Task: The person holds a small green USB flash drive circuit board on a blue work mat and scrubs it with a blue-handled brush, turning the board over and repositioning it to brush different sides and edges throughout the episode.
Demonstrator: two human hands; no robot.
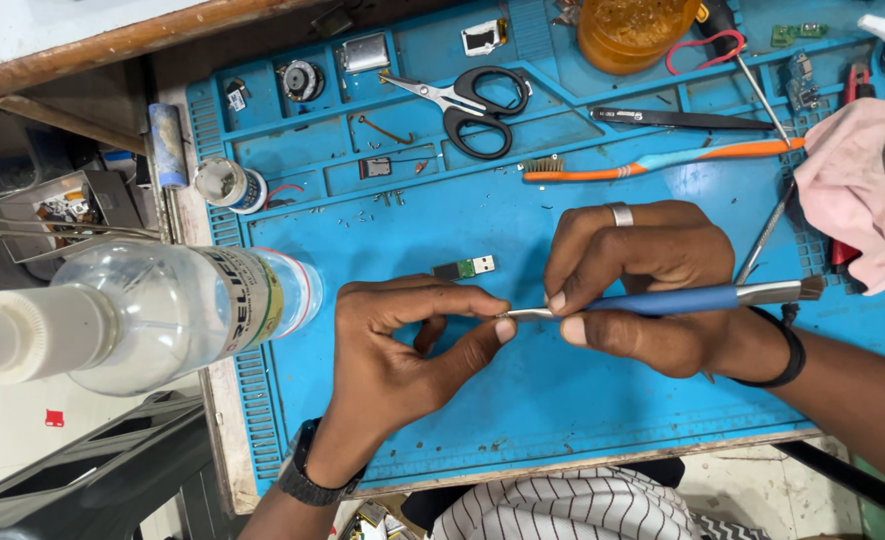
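My left hand [403, 350] pinches a tiny part between thumb and forefinger at the middle of the blue work mat [523, 400]; the part itself is hidden by the fingertips. My right hand [643, 290], with a ring on one finger, grips a blue-handled brush tool [683, 299] whose thin metal tip meets the left fingertips and whose bristle end points right. A small green circuit board with a metal plug [465, 268] lies on the mat just above my left hand.
A clear spray bottle [133, 315] lies at the left edge. Black-handled scissors [468, 100], an orange and blue toothbrush [663, 160], black tweezers [678, 118], an amber jar [633, 30] and a pink cloth [853, 185] sit around the mat's top and right.
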